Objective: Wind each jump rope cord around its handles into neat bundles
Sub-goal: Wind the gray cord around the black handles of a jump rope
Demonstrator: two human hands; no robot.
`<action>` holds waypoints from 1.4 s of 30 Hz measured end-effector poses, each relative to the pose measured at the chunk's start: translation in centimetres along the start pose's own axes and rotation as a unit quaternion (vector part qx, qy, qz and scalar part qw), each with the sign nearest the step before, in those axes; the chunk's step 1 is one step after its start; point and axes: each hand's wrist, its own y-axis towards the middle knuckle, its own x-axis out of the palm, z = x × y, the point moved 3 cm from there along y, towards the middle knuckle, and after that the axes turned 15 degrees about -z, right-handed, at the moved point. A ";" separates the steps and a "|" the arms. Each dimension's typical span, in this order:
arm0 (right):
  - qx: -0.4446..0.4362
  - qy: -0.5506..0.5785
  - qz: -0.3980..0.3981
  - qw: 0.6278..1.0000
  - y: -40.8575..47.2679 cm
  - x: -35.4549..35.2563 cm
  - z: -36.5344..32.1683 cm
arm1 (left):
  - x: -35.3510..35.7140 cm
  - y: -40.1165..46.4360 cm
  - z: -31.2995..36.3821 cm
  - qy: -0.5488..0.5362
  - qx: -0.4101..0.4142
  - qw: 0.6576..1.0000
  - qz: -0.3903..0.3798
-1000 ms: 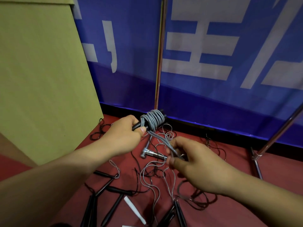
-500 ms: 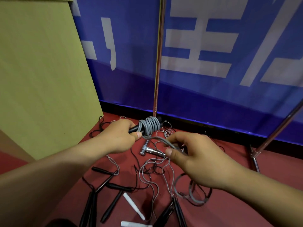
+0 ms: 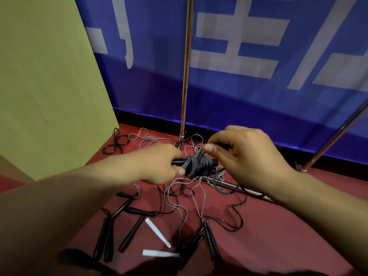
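The left hand grips the black handles; the right hand pinches the grey cord above its coil. Cord looks springy and light — best held taut, close to the bundle.

This looks like a sports hall or event venue. A dark red floor fills the lower half, strewn from six to twelve o'clock with loose jump ropes and their black handles. At twelve to two o'clock hangs a blue banner with large white characters, held on chrome stand poles. A yellow-green panel stands at ten o'clock.
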 end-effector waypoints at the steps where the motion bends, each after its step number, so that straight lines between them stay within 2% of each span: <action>1: 0.004 -0.002 -0.001 1.000 0.1 -0.1 0.2 | 0.2 -0.1 0.4 0.006 0.014 1.000 -0.016; 7: 0.036 0.006 -0.010 0.999 0.4 -0.1 2.0 | 1.1 -0.6 2.9 0.022 0.115 0.990 -0.080; 13: 0.050 -0.035 -0.046 0.997 0.4 -0.1 2.9 | 0.9 -1.2 3.7 0.047 0.138 0.986 -0.076; 18: 0.078 0.002 -0.069 0.995 1.0 0.0 4.2 | 0.7 -2.0 3.9 0.062 0.157 0.982 -0.081; 25: 0.017 0.149 -0.094 0.984 1.3 0.4 3.9 | 0.3 -3.6 4.6 -0.082 0.260 0.954 -0.121; 28: -0.007 0.215 -0.068 0.974 1.3 0.3 3.9 | 0.1 -4.0 4.4 -0.195 0.304 0.924 -0.126; 31: -0.004 0.332 -0.062 0.941 1.4 0.2 4.2 | -0.2 -4.4 4.3 -0.316 0.352 0.875 -0.100; 32: 0.010 0.335 -0.062 0.940 1.3 0.4 4.6 | -0.4 -4.6 4.4 -0.346 0.367 0.859 -0.088; 34: 0.083 0.257 -0.100 0.958 1.1 0.8 5.0 | -0.8 -4.7 4.4 -0.389 0.380 0.838 -0.051; 35: 0.117 0.218 -0.108 0.963 1.0 0.7 4.8 | -1.0 -4.7 4.3 -0.403 0.378 0.833 -0.024; 36: 0.105 0.194 -0.097 0.971 0.9 0.7 4.3 | -1.1 -4.6 4.2 -0.415 0.373 0.830 0.004; 39: 0.049 0.259 -0.031 0.964 0.7 0.4 2.4 | -1.5 -4.3 3.5 -0.432 0.336 0.834 0.076; 42: 0.024 0.224 -0.065 0.972 0.2 1.3 0.8 | -1.9 -4.2 2.9 -0.409 0.297 0.854 0.120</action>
